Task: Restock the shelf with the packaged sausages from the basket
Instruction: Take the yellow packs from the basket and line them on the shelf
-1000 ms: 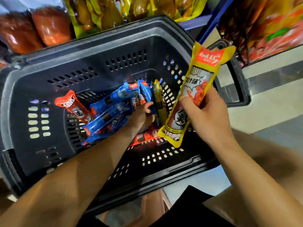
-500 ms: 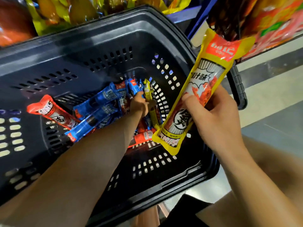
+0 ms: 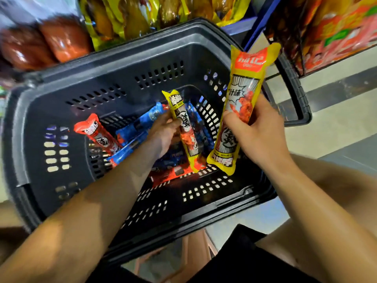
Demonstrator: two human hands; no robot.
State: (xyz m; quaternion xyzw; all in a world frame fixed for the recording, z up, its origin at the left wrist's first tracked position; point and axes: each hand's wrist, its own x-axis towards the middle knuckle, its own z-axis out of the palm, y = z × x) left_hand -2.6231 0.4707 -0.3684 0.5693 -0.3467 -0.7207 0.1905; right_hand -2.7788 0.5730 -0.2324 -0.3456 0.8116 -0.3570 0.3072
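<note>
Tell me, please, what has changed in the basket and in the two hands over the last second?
The left hand, which was reaching down among the packs, has taken hold of a second yellow sausage pack and lifted it upright out of the pile. The right hand still grips the first yellow pack over the basket. The red pack and the blue packs lie as before.

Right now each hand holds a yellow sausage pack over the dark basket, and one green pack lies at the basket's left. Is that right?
Not quite. In the head view the pack at the left of the basket is red, not green. The left hand and right hand do each hold a yellow pack.
</note>
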